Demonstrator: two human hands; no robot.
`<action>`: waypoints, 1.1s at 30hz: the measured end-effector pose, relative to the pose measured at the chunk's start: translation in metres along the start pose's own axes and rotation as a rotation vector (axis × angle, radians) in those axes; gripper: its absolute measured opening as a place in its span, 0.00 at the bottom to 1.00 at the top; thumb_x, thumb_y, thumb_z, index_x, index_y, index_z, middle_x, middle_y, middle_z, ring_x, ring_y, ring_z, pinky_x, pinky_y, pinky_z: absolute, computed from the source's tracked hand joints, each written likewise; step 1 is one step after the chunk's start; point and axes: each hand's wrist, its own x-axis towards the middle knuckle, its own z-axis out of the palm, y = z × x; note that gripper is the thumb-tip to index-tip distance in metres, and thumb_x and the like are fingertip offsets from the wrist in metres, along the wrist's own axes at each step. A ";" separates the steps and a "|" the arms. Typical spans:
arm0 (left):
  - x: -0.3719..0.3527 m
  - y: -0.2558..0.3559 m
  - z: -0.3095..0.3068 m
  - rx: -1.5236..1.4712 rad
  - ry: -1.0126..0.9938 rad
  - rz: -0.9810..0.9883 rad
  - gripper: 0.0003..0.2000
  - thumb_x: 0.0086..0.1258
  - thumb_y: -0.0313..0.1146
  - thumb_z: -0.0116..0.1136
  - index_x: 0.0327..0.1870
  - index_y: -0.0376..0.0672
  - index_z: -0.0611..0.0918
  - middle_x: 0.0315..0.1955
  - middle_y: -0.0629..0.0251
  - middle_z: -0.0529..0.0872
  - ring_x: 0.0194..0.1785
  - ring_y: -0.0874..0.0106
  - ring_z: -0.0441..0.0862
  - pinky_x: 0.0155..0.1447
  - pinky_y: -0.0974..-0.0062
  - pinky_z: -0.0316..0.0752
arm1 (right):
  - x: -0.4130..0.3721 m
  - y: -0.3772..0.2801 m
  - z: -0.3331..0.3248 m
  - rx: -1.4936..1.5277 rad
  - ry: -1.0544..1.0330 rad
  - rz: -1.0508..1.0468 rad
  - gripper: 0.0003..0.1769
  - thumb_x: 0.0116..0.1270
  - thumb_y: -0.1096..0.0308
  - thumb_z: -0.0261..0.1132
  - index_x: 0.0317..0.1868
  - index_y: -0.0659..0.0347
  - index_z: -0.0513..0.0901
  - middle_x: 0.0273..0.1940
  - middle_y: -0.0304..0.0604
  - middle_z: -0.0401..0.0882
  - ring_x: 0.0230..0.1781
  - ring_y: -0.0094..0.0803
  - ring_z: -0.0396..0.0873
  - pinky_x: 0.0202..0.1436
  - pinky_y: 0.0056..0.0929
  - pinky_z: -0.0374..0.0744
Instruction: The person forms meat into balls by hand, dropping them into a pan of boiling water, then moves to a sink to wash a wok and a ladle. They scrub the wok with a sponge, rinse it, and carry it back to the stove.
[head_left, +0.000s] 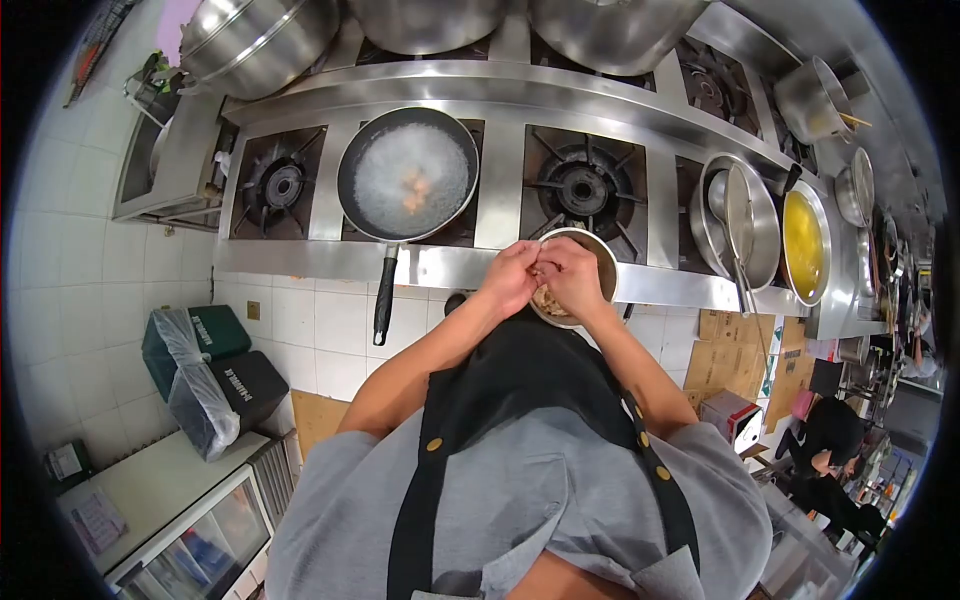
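My left hand [512, 278] and my right hand [574, 277] meet over a metal bowl [606, 268] at the stove's front edge. The fingers of both are pinched together at a small pinkish piece, too hidden to name. Pale brown food pieces [545, 302] lie in the bowl beneath. To the left, a black frying pan [388, 238] sits on a burner with its handle toward me. Whitish, bubbling liquid [400, 165] fills it, with a few orange bits [413, 190] near the middle.
Gas burners [584, 185] line the steel stove [498, 190], with large pots [258, 40] behind. To the right are a steel basin [708, 235] holding a strainer and ladle, and a tray of yellow liquid [803, 245]. Another person [832, 440] is at far right.
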 end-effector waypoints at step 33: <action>-0.024 0.031 -0.009 -0.097 -0.038 -0.068 0.16 0.75 0.42 0.40 0.47 0.36 0.73 0.40 0.57 0.79 0.45 0.58 0.80 0.52 0.61 0.76 | -0.017 0.055 -0.027 0.049 -0.188 0.723 0.11 0.48 0.67 0.71 0.31 0.63 0.86 0.32 0.51 0.84 0.32 0.29 0.83 0.39 0.25 0.78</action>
